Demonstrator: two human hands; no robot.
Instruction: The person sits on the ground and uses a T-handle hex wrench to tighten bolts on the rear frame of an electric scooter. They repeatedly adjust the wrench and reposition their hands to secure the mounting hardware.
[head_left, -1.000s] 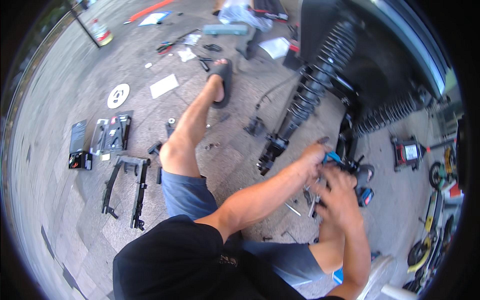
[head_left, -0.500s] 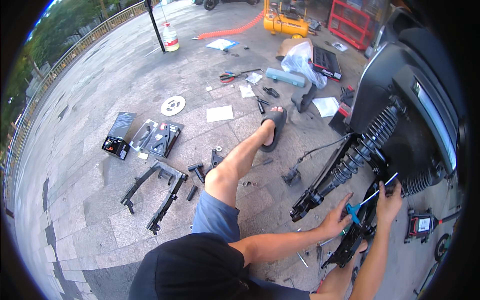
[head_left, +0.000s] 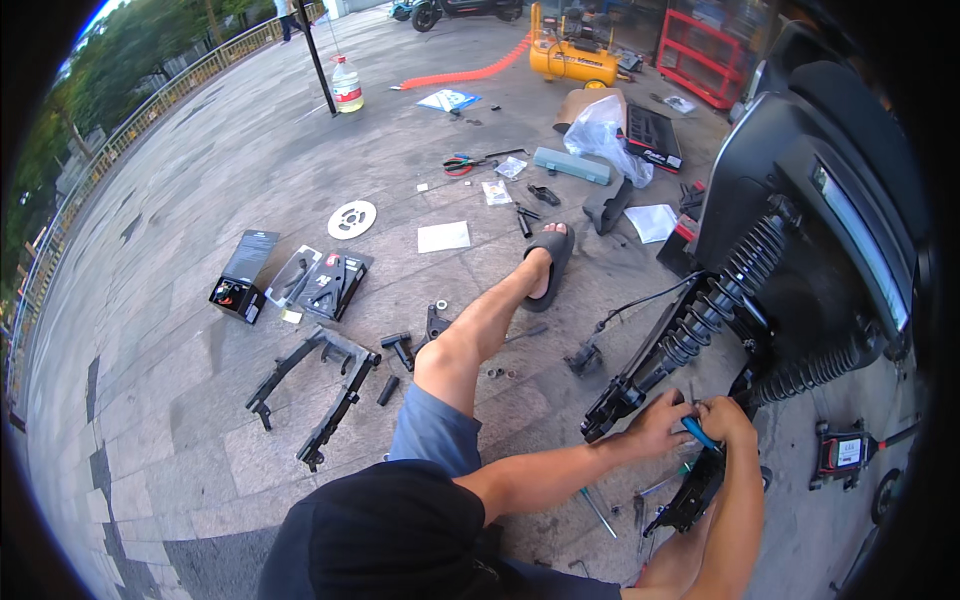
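Though bulky, shock absorber (head_left: pixel 712 318) near hands (head_left: pixel 660 424)

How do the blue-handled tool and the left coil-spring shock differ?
The blue-handled tool shows bright blue; the coil-spring shock is black. The tool is far smaller than the shock. The tool lies between the left hand and right hand; the shock's coil is clear of both.

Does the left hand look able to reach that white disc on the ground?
Probably not from here: the white disc lies well beyond the left knee, and the left hand is at the blue handle.
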